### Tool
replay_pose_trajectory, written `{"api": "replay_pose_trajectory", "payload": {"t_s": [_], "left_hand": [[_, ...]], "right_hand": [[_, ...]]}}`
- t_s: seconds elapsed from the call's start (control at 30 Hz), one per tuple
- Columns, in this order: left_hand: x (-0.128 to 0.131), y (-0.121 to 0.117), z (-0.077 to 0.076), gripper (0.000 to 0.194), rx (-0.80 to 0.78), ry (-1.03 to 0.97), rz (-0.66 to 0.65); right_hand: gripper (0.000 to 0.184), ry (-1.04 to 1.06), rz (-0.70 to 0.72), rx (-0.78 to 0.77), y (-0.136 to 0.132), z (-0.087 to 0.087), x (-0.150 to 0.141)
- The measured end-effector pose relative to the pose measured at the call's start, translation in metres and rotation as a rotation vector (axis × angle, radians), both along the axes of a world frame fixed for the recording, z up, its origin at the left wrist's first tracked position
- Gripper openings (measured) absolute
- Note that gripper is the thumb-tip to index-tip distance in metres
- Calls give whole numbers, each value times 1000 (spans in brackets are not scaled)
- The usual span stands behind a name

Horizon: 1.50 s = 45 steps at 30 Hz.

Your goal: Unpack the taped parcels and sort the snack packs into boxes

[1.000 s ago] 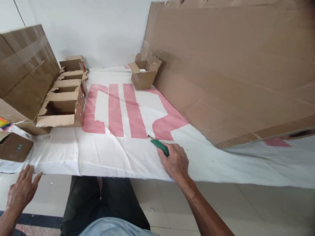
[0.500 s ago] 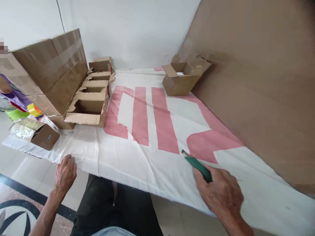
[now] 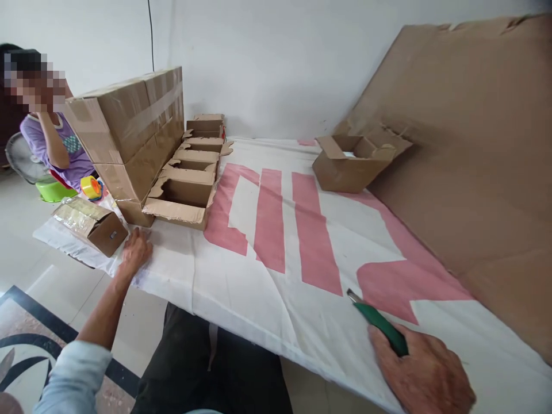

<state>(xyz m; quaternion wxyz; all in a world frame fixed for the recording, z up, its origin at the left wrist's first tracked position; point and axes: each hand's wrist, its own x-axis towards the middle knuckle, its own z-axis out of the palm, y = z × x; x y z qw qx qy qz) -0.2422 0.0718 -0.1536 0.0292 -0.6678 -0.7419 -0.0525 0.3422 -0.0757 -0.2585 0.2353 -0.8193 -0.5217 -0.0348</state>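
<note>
One green cutter (image 3: pixel 383 328) lies in the right hand's (image 3: pixel 425 371) firm grip, its long axis slanting forward-left, blade (image 3: pixel 352 295) leading. The left hand (image 3: pixel 137 250) (half-spread, seemingly unladen) rests just beside one taped carton (image 3: pixel 102 228); four open boxes (image 3: pixel 188 173) stand beyond.

The left hand (image 3: pixel 137 250) lies back upward in the left of the frame, its forearm (image 3: pixel 106 310) slanting from lower left; the right hand (image 3: pixel 426 368) curls in a grip at lower right.

Person (image 3: pixel 52 141) in a purple shirt (image 3: pixel 80 164), green plastic object (image 3: pixel 52 192) beside them, black cable (image 3: pixel 151 34) against white wall (image 3: pixel 267 63), patterned floor (image 3: pixel 28 323)
</note>
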Motion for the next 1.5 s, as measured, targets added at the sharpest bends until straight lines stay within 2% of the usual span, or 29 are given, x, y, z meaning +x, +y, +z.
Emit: {"api": "replay_pose_trajectory", "payload": {"t_s": [0.1, 0.2, 0.33, 0.43, 0.53, 0.67, 0.77, 0.87, 1.0, 1.17, 1.27, 1.33, 1.4, 1.5], "left_hand": [[6, 7, -4, 27, -13, -35, -28], [7, -21, -8, 30, -32, -60, -68], [-8, -64, -7, 31, -22, -82, -50], [-21, -70, -2, 33, 7, -105, -40], [-24, -52, 2, 33, 17, -135, -26], [-20, -12, 2, 35, 22, -182, 70], [-17, 19, -1, 31, 5, -235, 166], [-16, 40, -4, 22, -4, -306, 245], [-16, 51, -7, 14, 33, -439, 320], [-15, 43, -3, 14, 105, -713, 339], [-2, 24, 2, 28, 101, -956, 265], [15, 5, 6, 40, 75, -1118, 178], [36, -15, 11, 49, 41, -1250, 84], [70, -44, 25, 52, -55, -1513, -70]], "right_hand": [[42, 4, -11, -12, 0, -1, 2], [42, 0, 11, -10, -2, -3, 5], [39, 24, 28, 45, -4, -3, 5], [37, 50, 39, 75, -4, 0, 2], [33, 66, 48, 94, -4, 5, -2], [29, 49, 66, 125, -3, 9, -5], [29, 28, 74, 139, -2, 6, -2], [31, 3, 79, 144, 0, 0, 2], [34, -3, 78, 135, -1, -8, 6], [41, 13, 62, 107, -2, -10, 9], [46, -11, 57, 182, 7, 6, -5], [44, 57, 103, 272, 16, 28, -31], [44, 285, 226, 297, 27, 60, -72], [39, 722, 462, 177, 43, 111, -151]]}}
